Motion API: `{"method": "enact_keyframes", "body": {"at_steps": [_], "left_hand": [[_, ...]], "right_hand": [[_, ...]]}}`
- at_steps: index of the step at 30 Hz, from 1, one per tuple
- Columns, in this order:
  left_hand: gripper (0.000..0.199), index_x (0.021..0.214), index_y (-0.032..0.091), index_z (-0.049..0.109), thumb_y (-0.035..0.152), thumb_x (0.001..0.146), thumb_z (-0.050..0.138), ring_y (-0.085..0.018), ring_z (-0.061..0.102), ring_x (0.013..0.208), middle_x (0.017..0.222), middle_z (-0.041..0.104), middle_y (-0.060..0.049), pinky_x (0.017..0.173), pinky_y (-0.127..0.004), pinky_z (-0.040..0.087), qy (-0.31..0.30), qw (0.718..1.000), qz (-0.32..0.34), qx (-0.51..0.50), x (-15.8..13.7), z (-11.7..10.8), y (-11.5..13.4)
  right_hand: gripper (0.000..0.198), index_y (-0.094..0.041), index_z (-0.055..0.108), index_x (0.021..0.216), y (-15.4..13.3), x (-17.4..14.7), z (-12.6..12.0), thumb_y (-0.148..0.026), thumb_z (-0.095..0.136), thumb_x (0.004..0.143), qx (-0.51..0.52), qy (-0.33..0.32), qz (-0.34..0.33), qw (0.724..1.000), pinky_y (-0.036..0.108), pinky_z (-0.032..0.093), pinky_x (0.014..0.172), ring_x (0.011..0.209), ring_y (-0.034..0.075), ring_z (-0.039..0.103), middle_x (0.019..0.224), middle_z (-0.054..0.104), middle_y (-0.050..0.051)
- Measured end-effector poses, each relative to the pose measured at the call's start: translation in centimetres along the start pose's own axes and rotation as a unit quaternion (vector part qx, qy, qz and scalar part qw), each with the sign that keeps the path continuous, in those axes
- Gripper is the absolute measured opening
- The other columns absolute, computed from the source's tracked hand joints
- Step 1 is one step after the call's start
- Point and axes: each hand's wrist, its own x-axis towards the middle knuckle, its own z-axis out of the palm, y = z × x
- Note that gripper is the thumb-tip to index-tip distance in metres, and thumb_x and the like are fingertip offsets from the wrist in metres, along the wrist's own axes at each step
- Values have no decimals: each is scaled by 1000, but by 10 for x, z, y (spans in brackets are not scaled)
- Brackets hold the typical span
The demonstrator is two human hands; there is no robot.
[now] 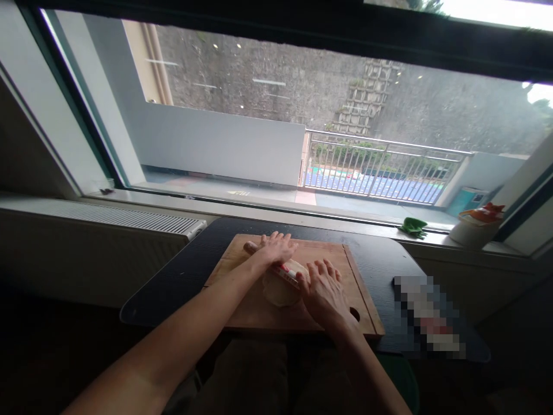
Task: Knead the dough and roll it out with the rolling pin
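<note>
A rolling pin (288, 272) with a printed white-and-red band lies slantwise over a flat round of dough (279, 291). Both are on a wooden cutting board (319, 251). My left hand (279, 249) lies over the pin near its far-left end, fingers stretched forward. Across the nearer right part of the pin rests my right hand (324, 291), its fingers spread and extended. Neither hand wraps its fingers round the pin. The right hand hides the pin's right end and some of the dough.
Beneath the board is a dark table (173, 288); a pixelated item (432, 317) lies at its right. A radiator (108, 222) stands to the left. The windowsill beyond holds a green object (413, 226) and a white pot (473, 230) with something orange on top.
</note>
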Motion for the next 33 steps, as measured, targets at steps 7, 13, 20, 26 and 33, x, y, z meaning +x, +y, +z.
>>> {"method": "enact_keyframes", "body": {"at_steps": [7, 13, 20, 26, 33], "left_hand": [[60, 140, 25, 30, 54, 88, 20, -30, 18, 137, 149, 25, -8, 105, -59, 14, -20, 999, -7, 29, -66, -5, -23], [68, 141, 23, 28, 61, 86, 13, -32, 20, 136, 147, 28, -10, 103, -62, 18, -33, 998, -49, 6, -58, -10, -24], [61, 127, 22, 44, 57, 86, 16, -31, 39, 125, 131, 50, -13, 98, -54, 30, 12, 996, -87, 9, -5, -7, -31], [60, 128, 26, 43, 58, 86, 14, -31, 33, 129, 137, 44, -10, 100, -59, 24, 4, 999, -54, -2, -37, -5, -27], [55, 133, 25, 40, 51, 90, 17, -28, 26, 133, 141, 40, -5, 106, -55, 16, 60, 997, -28, 30, -90, 2, -12]], "right_hand": [[41, -20, 52, 122, -24, -28, -5, -42, 33, 92, -11, 60, -59, 996, 42, 12, 109, 133, 25, 23, 130, 49, 8], [44, -17, 62, 106, -9, 31, 2, -42, 28, 93, -20, 51, 0, 999, 42, 17, 104, 124, 24, 33, 116, 58, 12], [48, -13, 61, 103, 4, 93, 6, -44, 27, 91, -4, -66, 48, 997, 37, 30, 91, 108, 24, 46, 109, 60, 15], [43, -19, 59, 109, 4, 64, 12, -42, 28, 91, 3, 9, 11, 1000, 36, 29, 92, 112, 23, 42, 115, 57, 10], [34, -21, 62, 102, -3, 33, 12, -37, 35, 89, -20, 58, -17, 998, 36, 23, 99, 118, 23, 37, 112, 59, 8]]}}
